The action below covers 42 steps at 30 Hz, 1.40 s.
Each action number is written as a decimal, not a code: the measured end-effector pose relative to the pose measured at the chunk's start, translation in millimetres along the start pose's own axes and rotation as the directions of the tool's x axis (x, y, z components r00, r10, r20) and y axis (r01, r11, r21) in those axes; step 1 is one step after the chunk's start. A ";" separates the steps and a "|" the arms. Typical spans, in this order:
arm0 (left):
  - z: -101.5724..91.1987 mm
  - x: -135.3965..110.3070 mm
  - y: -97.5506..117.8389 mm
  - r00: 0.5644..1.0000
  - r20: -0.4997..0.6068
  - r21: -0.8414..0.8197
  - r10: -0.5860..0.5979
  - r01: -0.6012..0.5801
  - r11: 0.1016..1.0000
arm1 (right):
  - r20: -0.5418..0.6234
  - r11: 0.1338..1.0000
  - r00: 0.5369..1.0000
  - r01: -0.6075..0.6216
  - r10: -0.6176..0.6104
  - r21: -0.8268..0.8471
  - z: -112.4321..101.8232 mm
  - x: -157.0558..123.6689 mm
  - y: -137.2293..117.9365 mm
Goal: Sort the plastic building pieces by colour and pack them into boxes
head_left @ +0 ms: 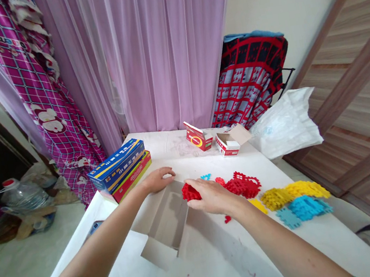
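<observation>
My right hand (212,196) is closed around a clump of red interlocking plastic pieces (190,193), held at the right side of an open cardboard box (166,217). The box lies with its plain grey inside facing up and one end flap folded out towards me. At its far left corner rests my left hand (158,180), fingers and thumb apart with nothing visible between them. Whether it touches the box wall is unclear. More red pieces (244,185) lie beyond my right hand, and a small blue piece (206,177) sits behind it.
Yellow pieces (295,192) and blue pieces (305,209) are heaped at the right. Blue and red-yellow boxes (119,168) are stacked on the left of the white table (227,264). Two small red-white boxes (199,137) stand at the back, near a white bag (285,124).
</observation>
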<state>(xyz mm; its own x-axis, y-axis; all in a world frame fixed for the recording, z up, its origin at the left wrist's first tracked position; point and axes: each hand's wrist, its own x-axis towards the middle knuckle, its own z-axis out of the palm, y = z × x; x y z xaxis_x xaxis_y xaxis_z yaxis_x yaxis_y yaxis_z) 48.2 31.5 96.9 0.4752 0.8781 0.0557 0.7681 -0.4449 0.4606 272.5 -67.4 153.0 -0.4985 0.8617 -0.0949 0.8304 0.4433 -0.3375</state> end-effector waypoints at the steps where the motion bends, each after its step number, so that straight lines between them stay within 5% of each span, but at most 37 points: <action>1: -1.8 -4.3 0.1 1.000 0.005 0.011 0.025 -0.025 1.000 | 0.001 1.000 1.000 0.004 -0.004 0.000 0.2 0.0 0.7; 6: 1.9 -22.9 6.2 0.996 -0.019 0.079 0.085 -0.083 0.993 | 0.002 1.000 1.000 0.012 -0.012 -0.007 2.3 2.3 2.0; 14: 18.5 -27.8 22.3 0.986 -0.164 0.120 0.014 0.006 0.993 | -0.033 0.996 0.997 0.074 -0.075 -0.041 5.9 22.8 -6.1; 21: 23.8 -30.4 13.2 0.972 -0.235 0.068 0.012 0.005 0.998 | -0.061 0.989 0.989 0.131 -0.135 -0.075 23.4 35.1 -7.9; 30: 35.4 -22.8 -4.5 0.971 -0.238 -0.102 0.028 -0.054 0.993 | -0.057 0.985 0.994 0.079 -0.089 -0.156 34.3 44.7 -13.9; 42: 28.1 -26.1 3.0 0.976 -0.215 -0.191 0.017 -0.059 0.980 | -0.072 0.988 0.997 0.028 -0.039 -0.152 35.4 44.9 -24.1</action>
<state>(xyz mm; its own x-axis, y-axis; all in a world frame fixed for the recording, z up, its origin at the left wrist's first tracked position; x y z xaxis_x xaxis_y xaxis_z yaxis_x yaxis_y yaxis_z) 50.1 2.3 71.9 0.3848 0.8877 0.2529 0.6422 -0.4543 0.6174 221.3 -48.2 123.7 -0.5117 0.8591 -0.0142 0.8443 0.4997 -0.1936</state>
